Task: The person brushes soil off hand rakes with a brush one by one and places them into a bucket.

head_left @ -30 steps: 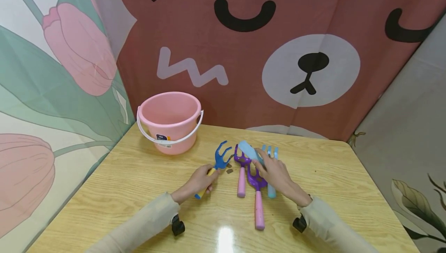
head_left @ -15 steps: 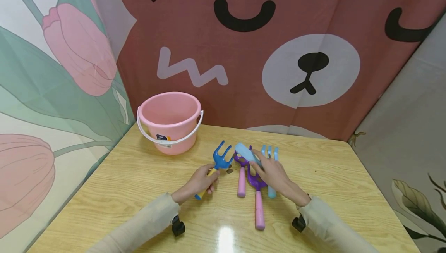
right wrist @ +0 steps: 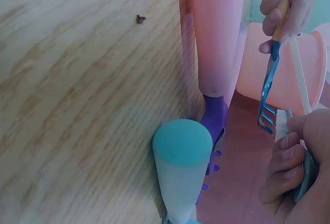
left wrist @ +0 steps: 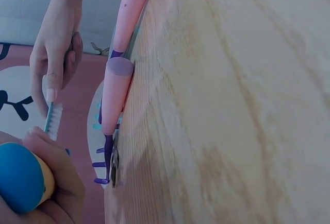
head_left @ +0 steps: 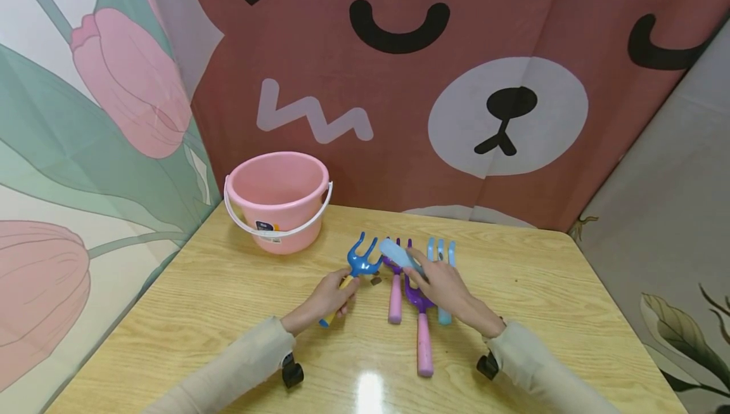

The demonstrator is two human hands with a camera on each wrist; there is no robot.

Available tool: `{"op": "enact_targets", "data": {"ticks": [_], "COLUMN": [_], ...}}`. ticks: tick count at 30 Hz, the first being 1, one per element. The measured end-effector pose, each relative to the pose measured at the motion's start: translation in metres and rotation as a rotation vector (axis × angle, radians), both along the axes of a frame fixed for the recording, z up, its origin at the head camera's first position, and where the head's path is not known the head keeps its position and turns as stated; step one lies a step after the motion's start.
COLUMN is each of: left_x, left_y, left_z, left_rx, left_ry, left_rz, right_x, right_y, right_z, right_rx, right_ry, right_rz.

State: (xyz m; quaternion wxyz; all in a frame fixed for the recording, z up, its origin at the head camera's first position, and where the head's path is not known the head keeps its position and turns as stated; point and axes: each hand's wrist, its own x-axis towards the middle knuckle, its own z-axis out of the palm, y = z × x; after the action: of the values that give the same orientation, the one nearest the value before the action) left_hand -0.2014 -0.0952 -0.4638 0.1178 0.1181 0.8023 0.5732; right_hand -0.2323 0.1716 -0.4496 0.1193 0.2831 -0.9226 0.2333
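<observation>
My left hand [head_left: 329,295] grips the yellow handle of a small blue garden fork [head_left: 362,264], its tines pointing away over the table. In my right hand [head_left: 447,284] is a light blue brush [head_left: 398,254] with white bristles [right wrist: 281,124], which reaches left toward the tines. The right wrist view has the brush tip close to the fork. Below my right hand lie two purple forks with pink handles [head_left: 395,300], [head_left: 424,345], and a light blue fork [head_left: 444,316] partly hidden by that hand. In the left wrist view the yellow handle's blue end [left wrist: 20,177] faces the camera.
A pink bucket [head_left: 308,227] with a white handle stands at the table's back left. Brown bits [head_left: 376,280] lie on the wooden table [head_left: 188,312] beside the blue fork. A curtain [head_left: 399,167] with a bear print hangs right behind the table.
The blue fork has turned in my left hand, showing its broad face. My right hand has moved slightly left with the brush, bringing it closer to the tines.
</observation>
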Motion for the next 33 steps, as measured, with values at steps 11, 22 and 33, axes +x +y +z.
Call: {"op": "enact_targets", "data": {"ticks": [11, 22, 33], "left_x": [0.0, -0.002, -0.001], "left_y": [-0.001, -0.001, -0.001], "left_z": [0.001, 0.002, 0.004], "left_rx": [-0.008, -0.024, -0.015], "left_ry": [-0.004, 0.012, 0.009], "left_rz": [-0.006, -0.019, -0.014], "right_x": [0.005, 0.007, 0.002], "right_y": [-0.006, -0.007, -0.008], "right_z": [-0.005, 0.008, -0.002], "right_rx": [0.054, 0.011, 0.045], "right_ry": [-0.139, -0.082, -0.111], "right_rz": [0.021, 0.021, -0.005]}}
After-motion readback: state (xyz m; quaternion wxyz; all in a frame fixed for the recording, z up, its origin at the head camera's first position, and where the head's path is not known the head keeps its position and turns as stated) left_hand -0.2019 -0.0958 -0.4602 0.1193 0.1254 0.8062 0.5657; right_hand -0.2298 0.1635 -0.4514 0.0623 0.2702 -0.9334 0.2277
